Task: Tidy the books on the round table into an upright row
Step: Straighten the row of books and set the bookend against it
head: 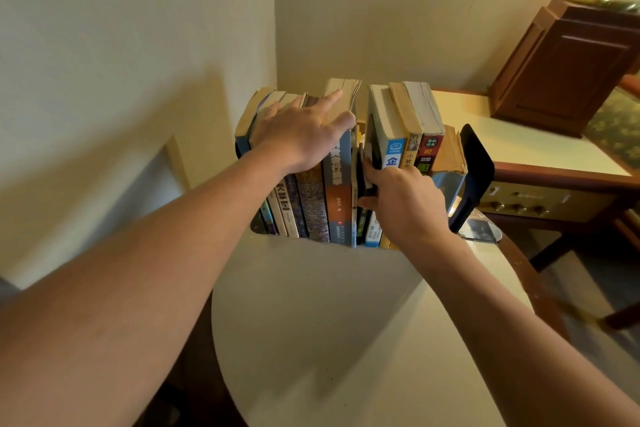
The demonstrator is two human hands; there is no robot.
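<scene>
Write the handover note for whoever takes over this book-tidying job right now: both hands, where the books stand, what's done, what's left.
Left hand: open, lying flat on the tops of the left group of upright books, thumb against the tallest one.
Right hand: grips a thin dark book in the gap mid-row.
The right group of paperbacks stands against the black metal bookend on the round white table.
Done: most books are upright in two groups.
Left: seat the dark book, then probably push the groups together to close the gap.
</scene>
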